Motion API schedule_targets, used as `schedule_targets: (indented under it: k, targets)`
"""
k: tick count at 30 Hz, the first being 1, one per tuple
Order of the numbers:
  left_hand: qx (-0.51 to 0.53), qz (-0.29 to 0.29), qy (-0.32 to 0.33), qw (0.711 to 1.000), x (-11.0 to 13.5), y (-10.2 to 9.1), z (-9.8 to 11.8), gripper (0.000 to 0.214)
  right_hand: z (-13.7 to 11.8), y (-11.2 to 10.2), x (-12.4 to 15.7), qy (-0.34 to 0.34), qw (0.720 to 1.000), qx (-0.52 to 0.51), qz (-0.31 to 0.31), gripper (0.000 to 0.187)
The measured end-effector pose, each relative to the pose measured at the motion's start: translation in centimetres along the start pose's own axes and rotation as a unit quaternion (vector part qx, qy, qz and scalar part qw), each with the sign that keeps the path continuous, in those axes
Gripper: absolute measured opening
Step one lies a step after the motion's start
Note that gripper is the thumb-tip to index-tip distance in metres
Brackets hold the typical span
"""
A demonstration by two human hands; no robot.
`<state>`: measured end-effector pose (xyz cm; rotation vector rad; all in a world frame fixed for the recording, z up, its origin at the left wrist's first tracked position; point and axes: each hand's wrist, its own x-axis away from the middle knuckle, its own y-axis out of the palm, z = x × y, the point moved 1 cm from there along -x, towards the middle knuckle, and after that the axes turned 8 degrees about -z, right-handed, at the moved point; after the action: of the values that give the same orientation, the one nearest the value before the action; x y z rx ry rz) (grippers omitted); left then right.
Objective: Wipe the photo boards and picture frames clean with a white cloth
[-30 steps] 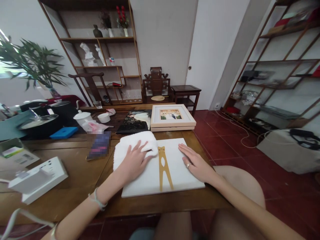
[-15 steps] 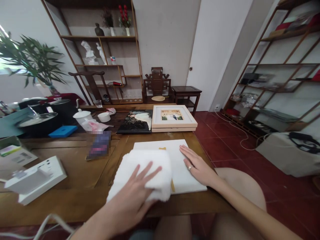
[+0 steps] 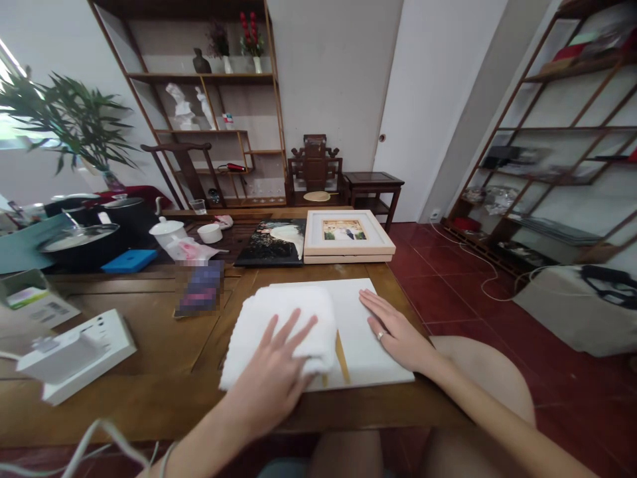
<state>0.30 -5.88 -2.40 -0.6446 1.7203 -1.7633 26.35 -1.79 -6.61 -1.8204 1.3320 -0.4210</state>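
Across the board (image 3: 361, 338) edge, right fingers (image 3: 382, 308)

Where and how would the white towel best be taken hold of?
Probably grip the white towel at its left edge, coming from the left, fingers pinching the layers together: it lies flat, looks folded, and that edge is uncovered, while the left hand lies across its front right part.

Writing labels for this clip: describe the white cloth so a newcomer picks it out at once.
On the wooden table, near its front edge, lies a white board, the right hand on its right side. The cloth covers the board's left part, under the spread left hand. Unlike the flat, smooth board, it is thick and fluffy.
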Motion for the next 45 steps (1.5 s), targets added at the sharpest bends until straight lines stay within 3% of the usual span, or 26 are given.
schedule_targets:
  k: [3,6,12,15,18,22,26,29,32,36,40,42,45]
  targets:
    - [-0.001,0.023,0.057,0.998,2.3,1.0,2.5,0.022,0.1,0.1,0.0,-0.005,1.0,0.003,0.006,0.046]
    - [0.001,0.017,0.077,0.997,2.8,1.0,3.2,0.021,0.2,0.1,-0.1,-0.012,1.0,0.006,0.009,0.046]
    - [0.028,-0.058,0.013,0.998,-1.4,-1.5,-0.4,0.029,0.2,0.1,-0.1,-0.008,1.0,0.014,0.001,0.047]
    - [0.029,-0.063,-0.015,0.997,-4.1,-2.1,-2.6,0.038,0.4,0.2,-0.1,-0.017,1.0,0.003,0.011,0.046]
    - [0.026,-0.056,-0.035,0.998,-5.5,-1.9,-3.1,0.044,0.4,0.3,-0.2,-0.02,1.0,0.002,0.014,0.046]
    - [0.006,-0.057,-0.004,0.998,-4.3,-0.9,-0.1,0.037,0.3,0.2,-0.2,-0.012,1.0,0.015,0.01,0.046]
    - [-0.027,-0.024,0.084,0.996,-1.4,0.5,4.0,0.027,0.4,0.1,-0.2,-0.022,1.0,0.012,0.006,0.047]
    - [-0.033,-0.007,0.118,0.992,-0.6,0.8,5.2,0.031,0.5,0.1,-0.2,-0.034,0.999,0.004,0.005,0.048]
    - [-0.017,-0.023,0.091,0.995,-1.6,0.2,4.2,0.029,0.6,0.1,-0.2,-0.037,0.999,0.01,0.013,0.047]
    - [0.008,-0.047,0.056,0.997,-4.3,-0.6,0.8,0.031,0.4,0.2,-0.3,-0.028,0.999,0.022,0.014,0.046]
    - [0.0,-0.02,-0.021,1.0,-6.5,-0.5,-2.5,0.042,0.2,0.1,-0.2,-0.013,1.0,0.017,0.008,0.046]
    - [-0.016,-0.001,-0.048,0.999,-6.7,-0.2,-3.1,0.043,0.2,0.1,-0.2,-0.011,1.0,0.013,0.008,0.046]
    - [-0.036,0.018,-0.046,0.998,-5.7,0.3,-2.1,0.037,0.2,0.1,-0.2,-0.01,1.0,0.013,0.008,0.046]
